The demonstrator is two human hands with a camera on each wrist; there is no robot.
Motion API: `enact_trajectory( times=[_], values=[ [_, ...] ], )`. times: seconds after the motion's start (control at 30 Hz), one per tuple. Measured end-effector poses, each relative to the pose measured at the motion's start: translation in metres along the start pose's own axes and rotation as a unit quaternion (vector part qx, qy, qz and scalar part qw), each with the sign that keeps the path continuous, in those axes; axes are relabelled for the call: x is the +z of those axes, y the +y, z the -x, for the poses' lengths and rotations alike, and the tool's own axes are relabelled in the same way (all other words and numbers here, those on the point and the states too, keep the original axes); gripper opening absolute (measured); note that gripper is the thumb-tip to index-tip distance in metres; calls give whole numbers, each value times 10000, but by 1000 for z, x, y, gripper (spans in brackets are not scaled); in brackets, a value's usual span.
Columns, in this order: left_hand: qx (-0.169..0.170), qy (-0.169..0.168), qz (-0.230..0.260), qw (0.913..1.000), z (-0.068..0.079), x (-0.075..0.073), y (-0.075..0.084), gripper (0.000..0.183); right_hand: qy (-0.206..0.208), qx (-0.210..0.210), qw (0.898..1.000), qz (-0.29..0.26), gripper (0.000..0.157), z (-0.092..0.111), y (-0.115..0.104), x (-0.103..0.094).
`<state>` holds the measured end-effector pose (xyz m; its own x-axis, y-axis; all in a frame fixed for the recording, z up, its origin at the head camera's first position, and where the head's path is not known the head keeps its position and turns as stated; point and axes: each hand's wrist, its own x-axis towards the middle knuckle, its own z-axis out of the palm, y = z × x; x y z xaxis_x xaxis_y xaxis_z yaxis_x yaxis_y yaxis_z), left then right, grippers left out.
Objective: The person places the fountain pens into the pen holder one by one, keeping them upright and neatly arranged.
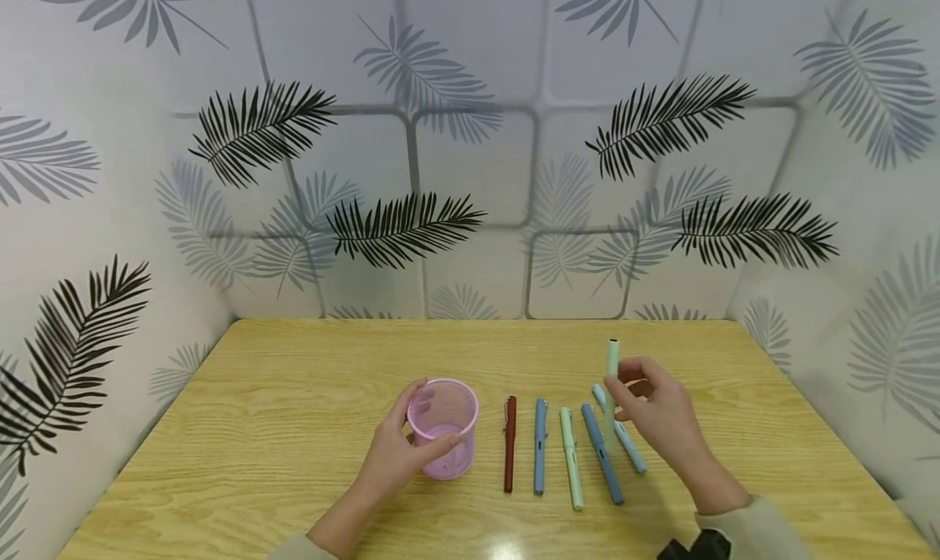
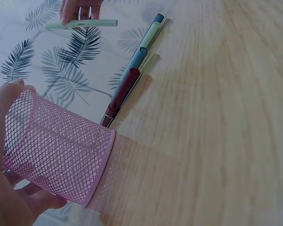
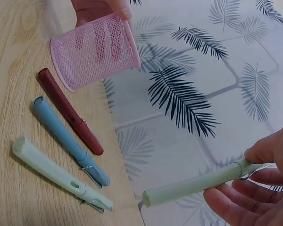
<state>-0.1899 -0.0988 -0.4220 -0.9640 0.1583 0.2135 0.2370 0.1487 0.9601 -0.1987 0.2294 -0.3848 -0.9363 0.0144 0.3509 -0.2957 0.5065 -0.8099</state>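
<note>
In the head view, the raised pale green pen (image 1: 613,360) hides part of the light blue pen (image 1: 631,447). The bottom edge cuts off the right sleeve (image 1: 764,531) and a black object (image 1: 698,548), too little showing to identify. The left hand (image 2: 9,193) and right hand (image 3: 269,197) are cropped in their own wrist views. The pink mesh cup (image 3: 87,56) veils some left fingers.

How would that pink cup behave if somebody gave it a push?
The pink cup is probably light for its size, since its sides are open mesh. It seems fairly stiff, keeping its round shape in the left hand. Standing with nothing visible inside, it might slide or tip once released and pushed.
</note>
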Motion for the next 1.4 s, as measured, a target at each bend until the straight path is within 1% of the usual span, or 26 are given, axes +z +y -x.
enact_trajectory(
  times=[0.1, 0.3, 0.4, 0.57, 0.63, 0.77, 0.87, 0.97, 1.07, 1.13, 1.2, 1.27, 1.4],
  values=[
    [-4, 0, -13, 10000, 0, 0, 0, 88, 128, -99, 9994, -295, 25, 0, -3, 3],
    [15, -15, -12, 10000, 0, 0, 0, 88, 437, -510, 9942, -843, 21, -4, -14, 10],
    [21, -18, -32, 10000, -1, 1, 0, 88, 500, -635, 9917, -1005, 19, -3, -27, 13],
    [10, -23, -26, 10000, 0, 1, 0, 88, 505, -645, 9889, -1240, 18, -1, -48, 17],
    [2, -13, -36, 10000, 0, 1, 0, 88, 485, -715, 9864, -1397, 19, -1, -49, 19],
    [-21, 8, -70, 10000, 0, 1, 1, 89, 484, -937, 9795, -1715, 21, -7, -41, 27],
    [-41, 39, -74, 10000, 0, 2, 1, 88, 544, -1016, 9759, -1854, 21, -10, -38, 33],
    [-52, 62, -51, 10000, 1, 2, 1, 87, 565, -1083, 9739, -1912, 20, -10, -47, 37],
    [-56, 70, -41, 10000, 1, 3, 1, 86, 566, -1141, 9724, -1955, 20, -8, -60, 40],
    [-54, 66, -38, 10000, 1, 4, 1, 86, 565, -1095, 9714, -2028, 20, -6, -70, 41],
    [-55, 54, -53, 10000, 1, 4, 1, 86, 582, -1094, 9709, -2050, 20, -6, -74, 44],
    [-58, 36, -72, 10000, 1, 4, 1, 86, 601, -1097, 9689, -2135, 20, -7, -75, 47],
    [-89, 57, -94, 9999, 1, 3, 1, 87, 555, -1176, 9617, -2414, 21, -13, -68, 59]
  ],
)
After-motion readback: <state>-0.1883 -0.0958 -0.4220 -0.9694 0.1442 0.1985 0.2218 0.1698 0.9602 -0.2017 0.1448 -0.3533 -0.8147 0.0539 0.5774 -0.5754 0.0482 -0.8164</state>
